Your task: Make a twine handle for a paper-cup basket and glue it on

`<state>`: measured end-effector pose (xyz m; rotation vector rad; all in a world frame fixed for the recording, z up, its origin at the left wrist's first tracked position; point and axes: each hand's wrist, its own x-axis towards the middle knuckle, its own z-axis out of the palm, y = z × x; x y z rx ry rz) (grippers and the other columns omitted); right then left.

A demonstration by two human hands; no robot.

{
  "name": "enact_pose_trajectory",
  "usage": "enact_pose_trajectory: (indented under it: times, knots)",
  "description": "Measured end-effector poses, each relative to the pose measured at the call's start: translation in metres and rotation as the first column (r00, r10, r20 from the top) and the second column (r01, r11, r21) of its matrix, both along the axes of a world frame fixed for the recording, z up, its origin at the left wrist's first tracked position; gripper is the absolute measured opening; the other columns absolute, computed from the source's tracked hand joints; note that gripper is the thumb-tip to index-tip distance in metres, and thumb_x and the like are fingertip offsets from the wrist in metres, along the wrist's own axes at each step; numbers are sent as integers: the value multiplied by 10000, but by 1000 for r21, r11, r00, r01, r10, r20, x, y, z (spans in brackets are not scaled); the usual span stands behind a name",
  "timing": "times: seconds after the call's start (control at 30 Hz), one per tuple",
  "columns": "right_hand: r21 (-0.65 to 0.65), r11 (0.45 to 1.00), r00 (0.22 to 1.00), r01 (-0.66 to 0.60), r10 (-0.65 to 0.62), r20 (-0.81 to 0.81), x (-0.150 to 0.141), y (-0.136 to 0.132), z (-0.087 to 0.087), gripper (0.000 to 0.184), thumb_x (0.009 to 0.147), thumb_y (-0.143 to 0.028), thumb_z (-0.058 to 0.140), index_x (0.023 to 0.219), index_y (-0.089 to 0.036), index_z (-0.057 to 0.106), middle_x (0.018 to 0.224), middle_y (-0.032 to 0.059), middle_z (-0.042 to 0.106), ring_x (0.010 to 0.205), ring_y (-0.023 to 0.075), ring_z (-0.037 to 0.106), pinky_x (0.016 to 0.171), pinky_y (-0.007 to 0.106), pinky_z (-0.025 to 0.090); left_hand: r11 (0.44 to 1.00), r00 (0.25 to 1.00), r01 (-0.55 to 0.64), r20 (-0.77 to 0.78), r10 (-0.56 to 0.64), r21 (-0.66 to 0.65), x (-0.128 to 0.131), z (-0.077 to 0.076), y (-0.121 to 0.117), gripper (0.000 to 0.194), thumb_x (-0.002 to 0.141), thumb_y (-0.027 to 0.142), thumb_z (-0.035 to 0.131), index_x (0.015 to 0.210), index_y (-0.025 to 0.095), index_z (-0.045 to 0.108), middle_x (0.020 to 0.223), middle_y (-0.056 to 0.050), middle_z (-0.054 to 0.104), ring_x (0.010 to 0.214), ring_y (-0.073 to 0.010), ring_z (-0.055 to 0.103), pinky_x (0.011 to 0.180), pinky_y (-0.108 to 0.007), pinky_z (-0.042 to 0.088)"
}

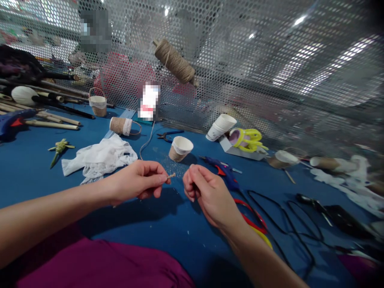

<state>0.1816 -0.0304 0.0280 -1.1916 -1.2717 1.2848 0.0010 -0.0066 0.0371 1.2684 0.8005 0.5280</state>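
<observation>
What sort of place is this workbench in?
Probably a craft workshop: there's a blue glue gun, a big spool of brown twine against the perforated screen, and a brown-wrapped cup with white trim.

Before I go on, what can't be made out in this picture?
Head view:
Anything inside the right hand: hidden by its curled fingers.
Full length of the twine piece: covered by the left hand.
Floor of the middle cup: hidden by its near wall.
The bright screen: blurred by pixelation.
Left-side glue gun: cut off by picture's edge.

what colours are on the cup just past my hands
The cup is white above, brown below; the head view shows it.
</observation>
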Motion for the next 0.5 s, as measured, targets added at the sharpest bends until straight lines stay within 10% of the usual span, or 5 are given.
enact_pose_trajectory:
  times: [0.5]
  knots:
    - [7, 999, 984, -39, 37, 176, 3, -2, 3, 270, 774, -427, 591, 693, -183, 511, 565, -48, 508, 467, 85, 467, 481, 236, 380, 1000, 1000, 7, 6, -7, 7, 0, -3, 1, 133, 828, 261, 480, 757, 151, 505, 514, 64, 503, 366, -31, 324, 385, -178, 206]
